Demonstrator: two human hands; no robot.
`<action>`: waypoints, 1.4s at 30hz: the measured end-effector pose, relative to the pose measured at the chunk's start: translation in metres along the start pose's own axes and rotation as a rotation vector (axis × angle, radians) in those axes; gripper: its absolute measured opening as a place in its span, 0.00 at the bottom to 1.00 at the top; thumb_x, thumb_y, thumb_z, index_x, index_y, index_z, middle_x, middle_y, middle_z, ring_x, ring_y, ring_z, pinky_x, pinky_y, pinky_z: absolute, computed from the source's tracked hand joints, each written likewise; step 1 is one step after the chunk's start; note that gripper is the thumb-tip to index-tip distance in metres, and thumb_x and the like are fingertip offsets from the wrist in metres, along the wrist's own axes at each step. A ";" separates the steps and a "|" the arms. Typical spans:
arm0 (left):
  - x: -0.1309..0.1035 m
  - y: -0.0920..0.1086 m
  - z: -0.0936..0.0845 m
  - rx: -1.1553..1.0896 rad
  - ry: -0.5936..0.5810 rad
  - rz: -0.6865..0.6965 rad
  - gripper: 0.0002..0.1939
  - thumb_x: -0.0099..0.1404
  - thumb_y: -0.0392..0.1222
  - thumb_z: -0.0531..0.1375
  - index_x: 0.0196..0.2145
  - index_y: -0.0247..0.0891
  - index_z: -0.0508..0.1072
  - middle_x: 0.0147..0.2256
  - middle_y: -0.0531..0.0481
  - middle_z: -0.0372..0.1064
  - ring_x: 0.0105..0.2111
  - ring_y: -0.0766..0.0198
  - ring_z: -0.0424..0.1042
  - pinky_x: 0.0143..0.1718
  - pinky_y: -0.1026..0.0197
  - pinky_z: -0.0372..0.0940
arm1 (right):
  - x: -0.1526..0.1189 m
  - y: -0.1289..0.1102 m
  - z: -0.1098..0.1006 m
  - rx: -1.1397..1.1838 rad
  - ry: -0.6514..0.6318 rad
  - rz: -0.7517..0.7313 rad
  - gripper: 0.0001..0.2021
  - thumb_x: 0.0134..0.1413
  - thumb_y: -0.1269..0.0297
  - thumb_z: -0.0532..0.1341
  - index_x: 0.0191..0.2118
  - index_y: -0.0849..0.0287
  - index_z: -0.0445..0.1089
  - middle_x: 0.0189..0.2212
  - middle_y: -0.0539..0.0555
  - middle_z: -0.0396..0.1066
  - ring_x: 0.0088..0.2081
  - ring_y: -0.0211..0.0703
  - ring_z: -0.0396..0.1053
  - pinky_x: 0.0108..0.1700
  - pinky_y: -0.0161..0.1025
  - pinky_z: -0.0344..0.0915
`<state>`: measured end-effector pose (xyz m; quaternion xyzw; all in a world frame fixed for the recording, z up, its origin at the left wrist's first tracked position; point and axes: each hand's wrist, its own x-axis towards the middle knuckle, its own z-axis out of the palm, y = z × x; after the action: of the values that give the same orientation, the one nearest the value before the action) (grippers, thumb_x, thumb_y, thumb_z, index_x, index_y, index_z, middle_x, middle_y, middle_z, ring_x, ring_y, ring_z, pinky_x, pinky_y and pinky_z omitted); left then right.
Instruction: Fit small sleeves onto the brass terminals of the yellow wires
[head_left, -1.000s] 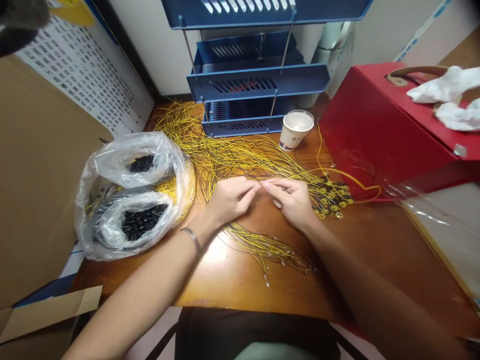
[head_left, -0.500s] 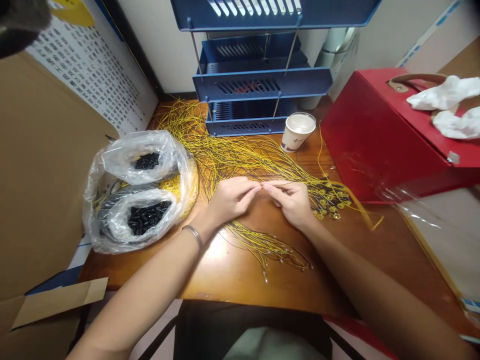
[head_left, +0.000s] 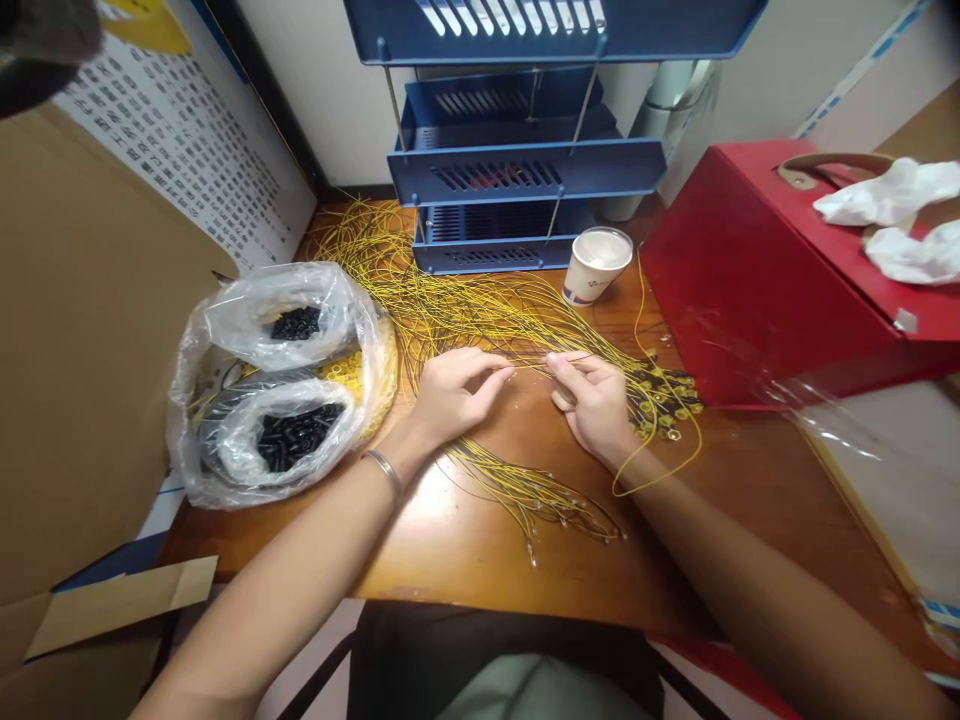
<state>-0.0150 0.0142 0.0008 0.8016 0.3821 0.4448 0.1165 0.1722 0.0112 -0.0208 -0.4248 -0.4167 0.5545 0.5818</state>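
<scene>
My left hand [head_left: 459, 392] and my right hand [head_left: 594, 402] face each other over the table, a short gap apart. Thumb and forefinger of each are pinched on a thin wire [head_left: 529, 362] that spans the gap. A loose yellow wire loop [head_left: 699, 445] hangs over my right wrist; whether it is the same wire, I cannot tell. Behind both hands spreads a large bundle of yellow and black wires [head_left: 480, 300], with ring-like ends [head_left: 664, 408] just right of my right hand. A smaller wire bundle [head_left: 510, 485] lies nearer me, its tips bare or metallic.
Clear plastic bags [head_left: 367, 365] at the left hold small black tube-like pieces [head_left: 296, 437] and yellow parts. Blue stacked trays [head_left: 525, 170] and a paper cup [head_left: 596, 265] stand behind. A red box [head_left: 742, 270] is at the right, cardboard [head_left: 97, 330] at the left.
My hands have drawn slightly apart, the right one moving to the right. The yellow wire that was swinging at the right now loops down over my right wrist.
</scene>
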 end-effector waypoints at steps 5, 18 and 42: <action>-0.001 0.001 0.001 -0.018 -0.018 0.014 0.08 0.68 0.39 0.61 0.34 0.35 0.79 0.29 0.48 0.78 0.27 0.68 0.73 0.32 0.65 0.66 | -0.005 -0.004 -0.001 -0.292 -0.129 -0.128 0.08 0.50 0.62 0.69 0.32 0.61 0.80 0.15 0.44 0.59 0.18 0.29 0.50 0.21 0.33 0.45; -0.004 -0.001 0.007 -0.079 -0.034 -0.012 0.07 0.68 0.38 0.62 0.35 0.35 0.80 0.29 0.48 0.78 0.26 0.68 0.73 0.32 0.65 0.66 | -0.004 -0.007 0.002 -0.251 -0.120 -0.110 0.07 0.51 0.61 0.69 0.31 0.60 0.81 0.18 0.48 0.68 0.17 0.30 0.56 0.20 0.33 0.49; -0.006 -0.002 0.006 -0.083 -0.070 -0.109 0.07 0.67 0.38 0.62 0.33 0.35 0.79 0.28 0.49 0.76 0.27 0.67 0.72 0.32 0.64 0.65 | -0.001 -0.005 0.003 -0.023 -0.018 0.035 0.16 0.46 0.54 0.71 0.39 0.58 0.80 0.22 0.50 0.72 0.15 0.25 0.46 0.17 0.32 0.40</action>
<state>-0.0127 0.0124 -0.0073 0.7891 0.4020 0.4251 0.1869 0.1710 0.0100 -0.0156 -0.4337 -0.4209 0.5634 0.5633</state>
